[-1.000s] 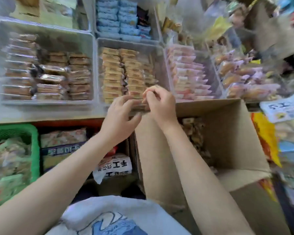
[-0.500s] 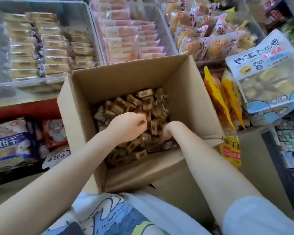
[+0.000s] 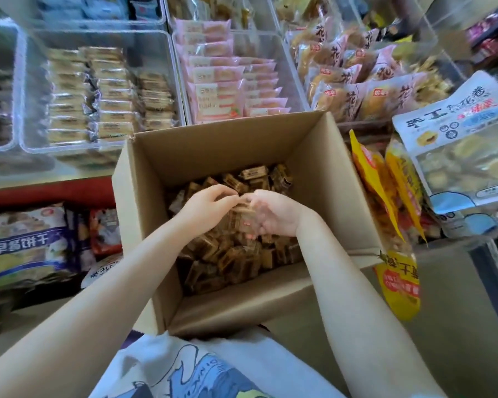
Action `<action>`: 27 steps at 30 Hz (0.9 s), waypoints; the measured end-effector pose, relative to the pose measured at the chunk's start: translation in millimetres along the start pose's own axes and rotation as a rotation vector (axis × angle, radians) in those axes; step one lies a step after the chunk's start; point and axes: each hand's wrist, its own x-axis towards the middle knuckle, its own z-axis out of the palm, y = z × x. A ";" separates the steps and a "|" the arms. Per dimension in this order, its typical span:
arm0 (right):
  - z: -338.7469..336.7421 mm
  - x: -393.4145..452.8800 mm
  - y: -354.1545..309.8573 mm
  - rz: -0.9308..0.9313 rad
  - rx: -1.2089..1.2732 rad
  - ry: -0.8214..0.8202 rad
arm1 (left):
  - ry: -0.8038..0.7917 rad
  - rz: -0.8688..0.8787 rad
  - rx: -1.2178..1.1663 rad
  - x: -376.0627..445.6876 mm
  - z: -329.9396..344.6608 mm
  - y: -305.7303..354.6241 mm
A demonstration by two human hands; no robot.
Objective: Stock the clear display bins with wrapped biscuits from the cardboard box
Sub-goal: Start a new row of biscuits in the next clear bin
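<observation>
An open cardboard box (image 3: 337, 179) stands in front of me, its bottom covered with a loose heap of brown wrapped biscuits (image 3: 230, 262). Both my hands are inside it. My left hand (image 3: 204, 205) and my right hand (image 3: 273, 214) meet fingertip to fingertip over the heap and clasp a small stack of wrapped biscuits (image 3: 242, 216) between them. Beyond the box, a clear display bin (image 3: 32, 90) holds neat rows of the same tan wrapped biscuits (image 3: 104, 93).
To the right of that bin, another clear bin holds pink packets (image 3: 227, 79), then one with bread-like packs (image 3: 351, 81). Yellow bags (image 3: 391, 214) and a large blue-and-white pack (image 3: 460, 145) hang at the box's right. Bagged snacks (image 3: 26, 245) fill the lower shelf at left.
A second ago both hands were up at the display bin's front edge. They then dropped into the box, and now they have come together around a stack of biscuits.
</observation>
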 end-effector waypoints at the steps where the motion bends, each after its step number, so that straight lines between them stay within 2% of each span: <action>1: 10.0 -6.6 -7.1 -0.089 0.106 -0.045 | 0.046 -0.017 -0.126 -3.0 -4.6 5.9; 4: 34.5 -17.2 -23.1 -0.210 0.202 -0.106 | 0.145 0.006 -0.346 -17.7 -26.8 19.6; 7: 58.3 -19.5 -37.2 -0.262 0.293 -0.103 | 0.206 0.041 -0.287 -33.6 -52.5 25.1; 10: 85.1 -13.4 -51.8 -0.280 0.341 -0.083 | 0.184 0.051 -0.275 -42.2 -77.4 22.9; 15: 145.6 4.2 -74.6 -0.289 0.068 0.100 | 0.103 -0.089 -0.338 -50.4 -131.3 -6.4; 19: 205.2 30.2 -91.5 -0.319 -0.070 0.138 | 0.130 -0.212 -0.352 -63.6 -186.1 -40.5; 24: 286.7 73.7 -117.9 -0.319 -0.188 0.233 | 0.180 -0.181 -0.303 -85.6 -266.4 -89.5; 27: 334.5 99.7 -132.4 -0.333 -0.264 0.277 | 0.197 -0.128 -0.153 -103.8 -310.9 -113.6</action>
